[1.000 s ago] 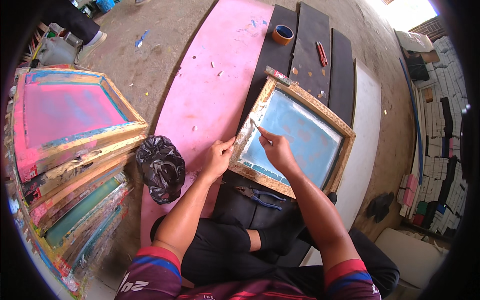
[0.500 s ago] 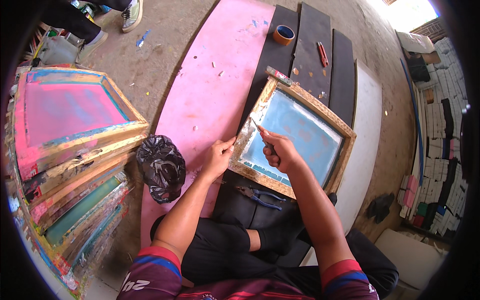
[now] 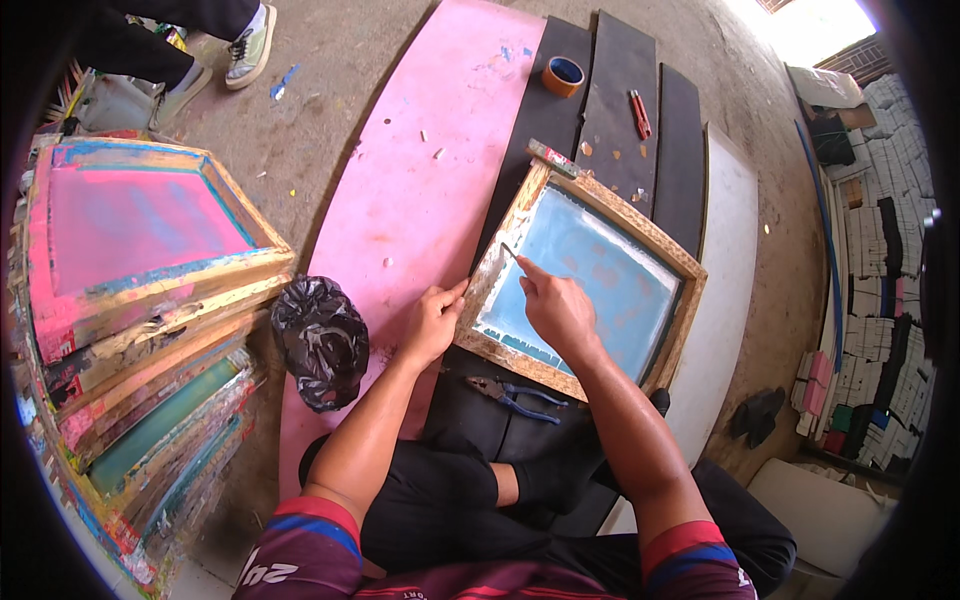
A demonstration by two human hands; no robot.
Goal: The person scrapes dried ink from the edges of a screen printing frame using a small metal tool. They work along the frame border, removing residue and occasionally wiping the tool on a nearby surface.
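Note:
A wooden screen-printing frame [image 3: 655,230] with blue mesh [image 3: 600,250] lies tilted before me. My left hand [image 3: 435,318] grips its left side rail, thumb and fingers closed around the edge. Closed around a thin, dark-tipped metal tool [image 3: 511,252], my right hand [image 3: 560,308] is above the mesh, index finger stretched along the tool. The tip meets the inner side of the left rail, where whitish residue shows. Most of the tool is hidden in my palm. A small flat bar-shaped piece [image 3: 553,158] rests at the frame's top corner.
Blue-handled pliers [image 3: 515,395] lie below the frame. Beyond it are a tape roll [image 3: 563,76] and a red cutter [image 3: 640,114]. A black plastic bag [image 3: 320,345] and stacked paint-stained frames [image 3: 150,300] stand left. Another person's shoe [image 3: 252,48] is at upper left.
My right hand has turned over, its back now facing up, with the tool's tip still at the left rail. My left hand keeps its hold on the frame.

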